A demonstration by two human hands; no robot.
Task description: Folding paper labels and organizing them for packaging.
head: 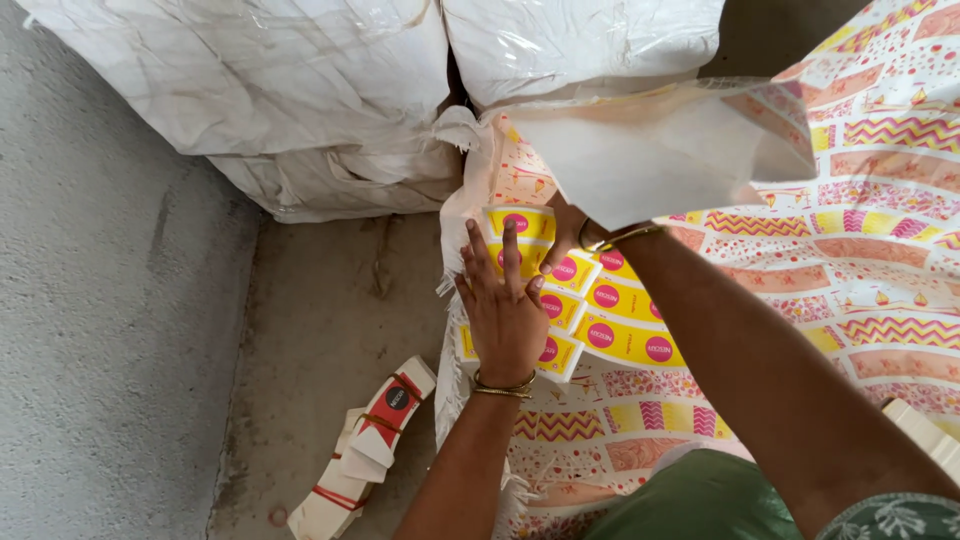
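— Hands first: where are they?

— Left hand (505, 315) lies flat, fingers spread, palm down on a spread of yellow cards (615, 300) with pink round marks. It presses on them and grasps nothing. Two thin bangles (503, 387) sit at that wrist.

— And the other one?

— Right hand (566, 238) reaches in from the right, across the cards, to their far end. Most of it is hidden behind a raised sheet of white paper (660, 150), so I cannot tell whether it is closed on anything. A bangle shows at that wrist too.

— Where do the cards lie?

— In overlapping rows on a patterned cloth (870, 250), pink, yellow and white, near its frayed left edge. The cloth covers the right part of the concrete floor (110, 330).

— Anything else about?

— Big white sacks (260, 90) in clear plastic are stacked at the top, just beyond the cards. Left of the cloth, on the bare floor, lies a bundle of white and red cards (365, 440) tied with red bands, apart from the hands. Green clothing shows at the bottom edge.
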